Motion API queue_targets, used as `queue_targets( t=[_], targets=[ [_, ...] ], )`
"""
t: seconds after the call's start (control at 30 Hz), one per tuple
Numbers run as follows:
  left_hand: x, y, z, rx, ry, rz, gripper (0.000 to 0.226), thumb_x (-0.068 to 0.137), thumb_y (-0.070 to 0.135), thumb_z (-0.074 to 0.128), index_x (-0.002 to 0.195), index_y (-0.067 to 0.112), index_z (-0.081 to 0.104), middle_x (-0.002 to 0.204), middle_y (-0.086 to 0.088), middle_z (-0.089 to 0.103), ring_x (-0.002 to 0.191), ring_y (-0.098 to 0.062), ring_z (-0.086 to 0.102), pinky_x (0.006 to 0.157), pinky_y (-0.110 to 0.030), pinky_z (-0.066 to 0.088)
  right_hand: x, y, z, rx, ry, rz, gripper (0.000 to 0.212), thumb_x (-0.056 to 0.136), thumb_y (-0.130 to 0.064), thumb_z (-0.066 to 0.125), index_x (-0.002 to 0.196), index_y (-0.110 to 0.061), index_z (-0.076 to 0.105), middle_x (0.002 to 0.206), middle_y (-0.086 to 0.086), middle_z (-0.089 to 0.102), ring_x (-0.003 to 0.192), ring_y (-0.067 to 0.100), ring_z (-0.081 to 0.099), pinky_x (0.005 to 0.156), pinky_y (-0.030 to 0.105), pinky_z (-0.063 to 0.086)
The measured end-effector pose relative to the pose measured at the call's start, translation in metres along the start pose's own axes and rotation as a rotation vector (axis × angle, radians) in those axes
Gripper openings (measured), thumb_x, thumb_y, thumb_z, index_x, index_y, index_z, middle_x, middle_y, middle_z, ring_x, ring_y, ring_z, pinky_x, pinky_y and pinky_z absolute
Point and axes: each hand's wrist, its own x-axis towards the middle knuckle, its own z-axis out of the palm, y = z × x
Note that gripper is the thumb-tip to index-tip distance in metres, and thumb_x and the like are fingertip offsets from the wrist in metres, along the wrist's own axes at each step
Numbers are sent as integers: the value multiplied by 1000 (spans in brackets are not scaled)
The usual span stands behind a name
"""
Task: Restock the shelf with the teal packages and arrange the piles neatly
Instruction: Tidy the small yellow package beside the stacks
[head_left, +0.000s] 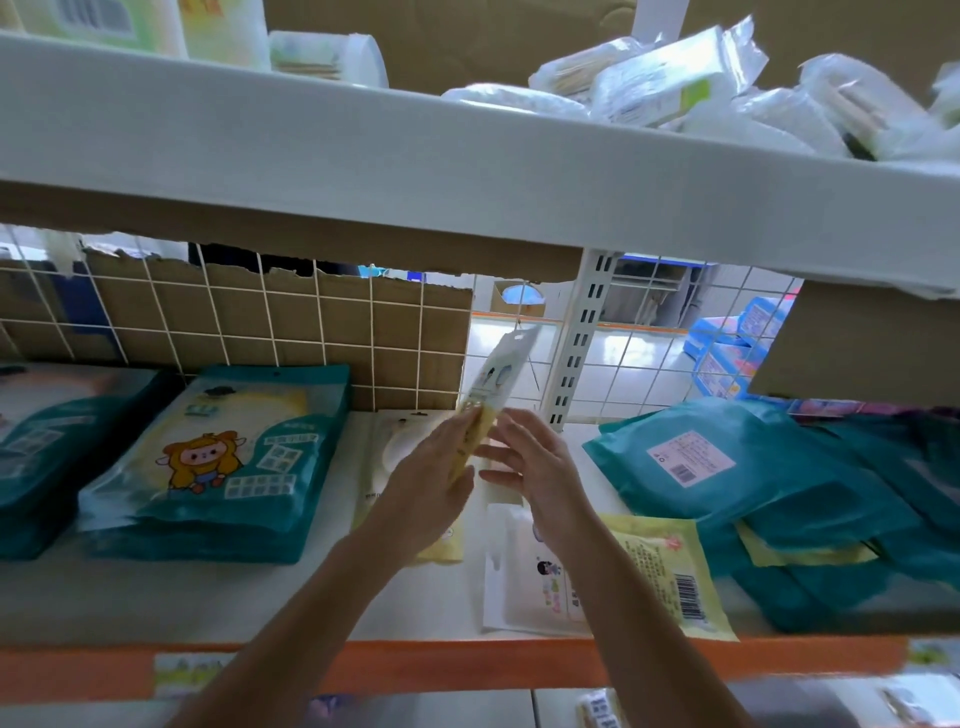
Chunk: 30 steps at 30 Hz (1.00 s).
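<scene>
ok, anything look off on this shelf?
Yes. The right teal pile is slumped and fanned out, a yellow pack wedged in it, unlike the squared left teal stack. A barcoded pack lies askew at the front edge. The left hand holds a thin pack on edge.

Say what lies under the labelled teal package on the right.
More teal packages in a loose pile, a yellow package poking out between them; its rest is covered.

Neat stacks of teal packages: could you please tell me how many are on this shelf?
2. One stack of teal plastic packages with a cartoon front lies left of centre; the other teal stack sits far left, cut off by the frame. More may be hidden.
</scene>
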Motion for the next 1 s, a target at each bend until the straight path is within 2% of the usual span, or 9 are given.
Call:
queue_targets(
  t=[0.1, 0.2, 0.3, 0.47, 0.53, 0.6, 0.77, 0.87, 1.0],
  targets=[
    [5, -9, 4, -109, 100, -47, 37, 93, 9, 49, 130, 8, 51, 101, 1, 65, 75, 5, 55, 70, 3, 40, 2, 1, -1, -51, -36, -16, 57, 69, -60, 67, 110, -20, 62, 113, 5, 68, 95, 18, 68, 68, 26, 56],
    [7, -13, 2, -289, 163, -226, 28, 98, 9, 42, 117, 16, 60, 83, 5, 64, 71, -1, 61, 63, -12, 50, 0, 0, 4, -110, -76, -37, 29, 93, -26, 48, 118, -15, 58, 114, 2, 66, 93, 9, 67, 69, 22, 55],
    [5, -11, -9, -622, 179, -504, 34, 98, 9, 40, 99, 39, 56, 92, 1, 65, 82, -8, 64, 76, -32, 53, 1, 4, 4, -201, 14, -216, 19, 93, -7, 51, 106, -14, 63, 94, -9, 69, 83, 3, 65, 66, 19, 53],
    [-1, -12, -23, -1015, 165, -834, 22, 95, 11, 48, 108, 24, 59, 98, -10, 67, 91, -31, 64, 83, -49, 52, 2, 14, -11, -332, 289, -291, 16, 86, -13, 63, 92, -27, 59, 87, -8, 67, 82, 11, 64, 63, 17, 52],
    [-6, -15, -23, -1130, 164, -840, 18, 92, 8, 50, 103, 17, 61, 94, -14, 67, 92, -38, 63, 83, -52, 50, -2, 16, -10, -254, 207, -208, 24, 82, -27, 69, 102, -18, 59, 86, 1, 69, 79, 20, 67, 61, 21, 55],
    [-12, -15, -23, -1180, 124, -791, 20, 89, 3, 49, 103, 13, 61, 86, -12, 69, 85, -33, 66, 71, -43, 55, -6, 17, -6, -171, 120, -124, 29, 84, -18, 66, 109, -6, 56, 81, 1, 71, 70, 15, 69, 54, 23, 54],
    [-22, -6, -23, -1057, 64, -641, 23, 92, 0, 44, 105, 11, 59, 70, 2, 70, 65, -15, 66, 51, -22, 52, -9, 19, -4, -113, 161, -57, 24, 85, -2, 60, 109, -3, 56, 86, 13, 65, 63, 11, 64, 49, 22, 50],
    [-32, -21, -25, -832, 20, -451, 31, 97, 30, 42, 120, 15, 55, 95, 1, 69, 82, -12, 66, 67, -23, 55, -13, 23, -8, -82, 230, -34, 20, 85, -1, 60, 105, -4, 57, 88, 12, 67, 70, 19, 64, 53, 27, 55],
    [-57, -53, -24, 7, -128, -238, 68, 87, 59, 20, 140, 20, 39, 140, 0, 46, 126, -16, 45, 103, -38, 39, -19, 30, -18, -122, 346, 18, 13, 87, -4, 60, 97, -12, 60, 88, 11, 68, 67, 18, 66, 53, 27, 56]
  ],
)
